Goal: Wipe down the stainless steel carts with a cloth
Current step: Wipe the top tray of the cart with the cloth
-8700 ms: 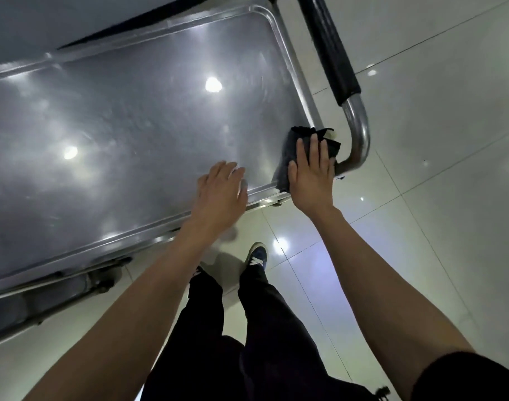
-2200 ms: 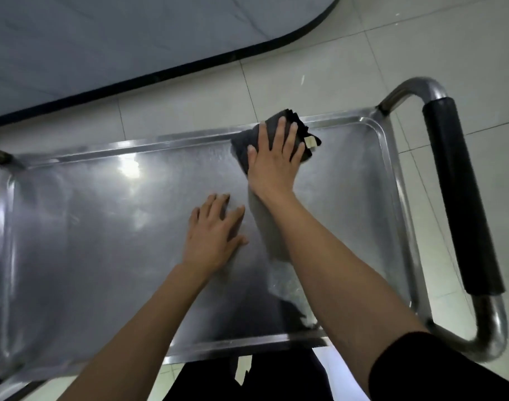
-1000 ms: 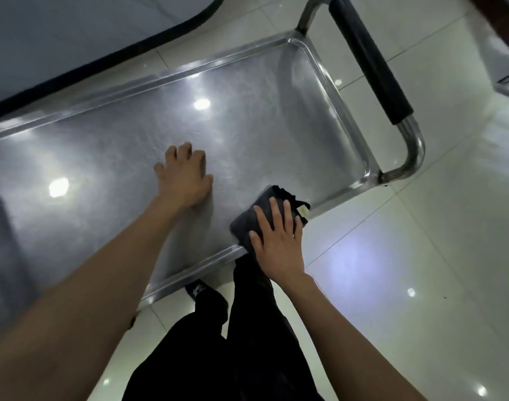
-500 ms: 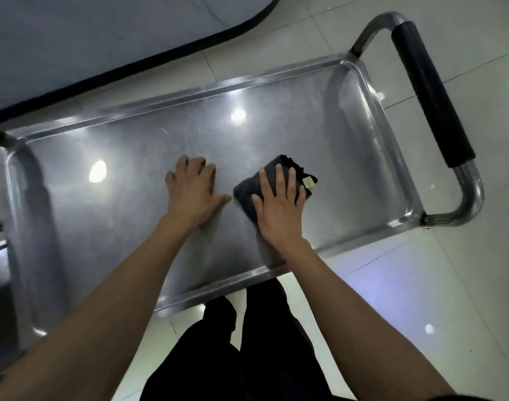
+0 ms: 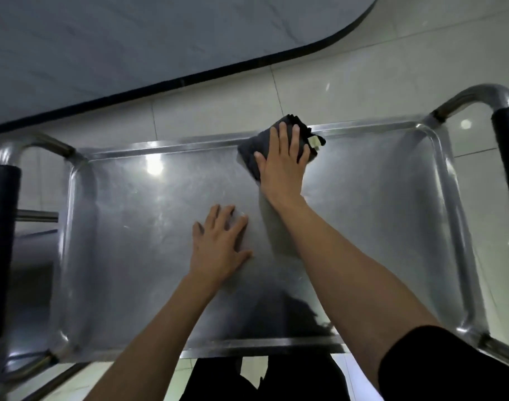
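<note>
1. Right hand [image 5: 282, 166], fingers straight and together, presses flat on a folded black cloth [image 5: 251, 156]; nothing gripped, likely so the palm's weight drives the wipe.
2. Cloth lies under those fingers, its edge past the fingertips at the far raised rim of the stainless steel cart top [image 5: 125, 256].
3. Left hand [image 5: 220, 250], fingers spread wide, rests flat mid-tray, probably steadying the cart.
4. Black-sleeved push handle [image 5: 508, 175] stands well right of both hands.
</note>
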### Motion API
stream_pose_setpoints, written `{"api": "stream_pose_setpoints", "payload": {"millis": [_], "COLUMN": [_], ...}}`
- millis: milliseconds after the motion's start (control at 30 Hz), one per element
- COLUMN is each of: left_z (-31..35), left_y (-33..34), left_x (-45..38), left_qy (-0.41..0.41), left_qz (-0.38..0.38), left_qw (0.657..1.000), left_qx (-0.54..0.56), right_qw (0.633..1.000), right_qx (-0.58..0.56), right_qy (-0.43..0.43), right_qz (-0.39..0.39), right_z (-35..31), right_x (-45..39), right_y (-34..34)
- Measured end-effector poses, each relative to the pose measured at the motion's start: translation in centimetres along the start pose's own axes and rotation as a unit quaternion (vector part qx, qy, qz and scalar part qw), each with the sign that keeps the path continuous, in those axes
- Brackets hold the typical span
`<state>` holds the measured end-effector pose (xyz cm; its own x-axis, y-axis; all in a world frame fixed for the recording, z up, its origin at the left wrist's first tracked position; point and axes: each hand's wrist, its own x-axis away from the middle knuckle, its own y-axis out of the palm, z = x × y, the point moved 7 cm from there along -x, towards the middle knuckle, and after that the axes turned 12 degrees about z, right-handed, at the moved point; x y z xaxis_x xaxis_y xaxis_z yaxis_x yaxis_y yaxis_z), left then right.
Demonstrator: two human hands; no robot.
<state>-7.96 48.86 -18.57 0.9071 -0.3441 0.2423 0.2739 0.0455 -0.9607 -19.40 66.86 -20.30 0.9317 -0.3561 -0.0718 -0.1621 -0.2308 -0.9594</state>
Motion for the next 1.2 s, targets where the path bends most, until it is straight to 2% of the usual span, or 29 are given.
{"api": "stream_pose_setpoints", "payload": {"millis": [133,367,467,567,733,933,1067,1200], "left_z": [-0.1,-0.9,-3.1,-5.6,-8.0,-8.2,-8.5,-8.6], "left_y": [0.4,0.2,-0.6,-0.9,-0.4,-0.5,-0.3,-0.3], "left_x": [0.1,1.1,2.0,3.2,4.3,4.2,4.0,3.8], "left_qy": [-0.004,0.042,0.039,0.063,0.094,0.126,0.126,0.128], "left_qz": [-0.002,0.019,0.043,0.055,0.014,0.017,0.021,0.018], "left_qw": [1.0,0.998,0.996,0.996,0.995,0.992,0.992,0.992], "left_qx": [0.008,0.035,0.075,0.024,0.003,-0.006,-0.002,-0.005], "right_qw": [1.0,0.999,1.0,1.0,0.999,0.996,0.992,0.988], "right_qx": [0.003,0.001,0.006,0.018,0.04,0.058,0.068,0.068], "right_qy": [-0.011,-0.035,-0.018,0.006,0.028,0.069,0.096,0.127], "right_qz": [0.006,-0.015,-0.015,-0.017,-0.011,-0.029,-0.041,-0.048], "right_z": [-1.0,-0.1,0.0,0.3,0.2,-0.1,-1.2,-2.5], "right_x": [-0.9,2.4,6.7,12.3,22.9,33.3,38.1,39.3], "right_y": [0.2,-0.7,-1.4,-1.8,-2.5,-3.8,-4.3,-3.9]}}
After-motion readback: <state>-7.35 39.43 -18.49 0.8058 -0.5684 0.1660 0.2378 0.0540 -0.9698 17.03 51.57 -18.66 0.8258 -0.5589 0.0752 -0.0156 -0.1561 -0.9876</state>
